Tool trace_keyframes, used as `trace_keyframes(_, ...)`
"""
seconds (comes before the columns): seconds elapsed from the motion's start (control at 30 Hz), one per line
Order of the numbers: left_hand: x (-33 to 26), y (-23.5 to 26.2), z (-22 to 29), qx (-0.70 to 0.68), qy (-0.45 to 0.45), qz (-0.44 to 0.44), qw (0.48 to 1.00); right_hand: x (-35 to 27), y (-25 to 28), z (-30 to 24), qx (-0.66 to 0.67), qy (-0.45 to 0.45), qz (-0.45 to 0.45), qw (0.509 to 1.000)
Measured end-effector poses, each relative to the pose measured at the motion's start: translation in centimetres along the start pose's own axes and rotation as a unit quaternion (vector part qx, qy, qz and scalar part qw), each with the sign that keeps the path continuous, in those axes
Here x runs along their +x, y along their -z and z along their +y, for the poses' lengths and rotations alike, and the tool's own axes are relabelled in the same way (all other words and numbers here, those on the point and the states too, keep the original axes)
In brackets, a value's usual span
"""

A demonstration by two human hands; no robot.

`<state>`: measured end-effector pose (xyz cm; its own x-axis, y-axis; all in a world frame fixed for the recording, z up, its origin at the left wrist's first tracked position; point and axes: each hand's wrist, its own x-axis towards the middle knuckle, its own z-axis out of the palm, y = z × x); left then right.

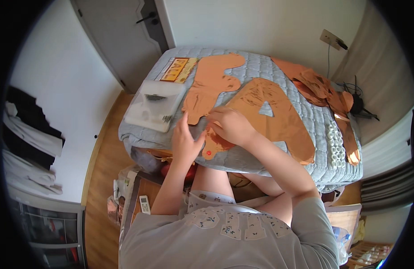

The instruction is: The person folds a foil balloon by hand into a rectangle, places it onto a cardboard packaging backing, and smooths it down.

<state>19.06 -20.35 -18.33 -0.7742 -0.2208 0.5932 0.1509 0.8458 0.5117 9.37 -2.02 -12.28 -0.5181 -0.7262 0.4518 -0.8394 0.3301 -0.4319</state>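
Observation:
Two flat copper-orange foil balloons lie on the quilted bed. The left balloon (pixel 210 85) has a long stem and stubby arms; the right balloon (pixel 287 125) is wide, with a triangular opening. My left hand (pixel 185 142) is at the left balloon's lower end, its fingers and thumb apart. Beside it, my right hand (pixel 231 125) has its fingertips pinched together over the gap between the balloons; whatever they hold is too small or hidden. Below them, a foil tab (pixel 210 147) of the right balloon carries a red dot.
A clear plastic sleeve (pixel 155 105) and a yellow printed card (pixel 179 70) lie at the bed's left. More crumpled foil balloons (pixel 316 87) and several small white rolls (pixel 336 145) are at the right. A white remote control (pixel 144 205) is beside my left arm.

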Motion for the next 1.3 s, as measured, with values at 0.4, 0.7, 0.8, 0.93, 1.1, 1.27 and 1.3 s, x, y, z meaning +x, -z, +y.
trace_keyframes(0.4,1.5,-1.7,-2.1,0.021,0.018,0.019,0.999,6.7,-6.2,0.8,-0.059,-0.070,-0.148,0.985)
trace_keyframes(0.7,1.4,-1.9,-2.1,0.030,0.001,0.029,0.999,8.4,-5.1,3.1,0.073,-0.163,-0.159,0.971)
trace_keyframes(0.8,1.3,-2.1,-2.3,0.020,0.001,0.040,0.999,9.3,-5.9,4.9,0.142,-0.204,-0.132,0.960)
trace_keyframes(0.93,1.1,-1.8,-2.4,0.038,0.016,0.037,0.998,11.0,-6.8,9.1,0.490,-0.349,-0.020,0.799)
trace_keyframes(1.1,1.5,-2.9,-1.7,0.021,-0.017,0.030,0.999,12.1,2.1,19.0,0.609,-0.430,0.388,0.542)
trace_keyframes(1.27,0.7,-1.8,-2.5,0.042,-0.005,0.032,0.999,9.3,12.4,11.3,0.085,-0.066,0.578,0.809)
trace_keyframes(1.3,0.7,-1.6,-2.4,0.043,-0.003,0.034,0.999,7.7,14.0,8.6,-0.066,0.037,0.471,0.879)
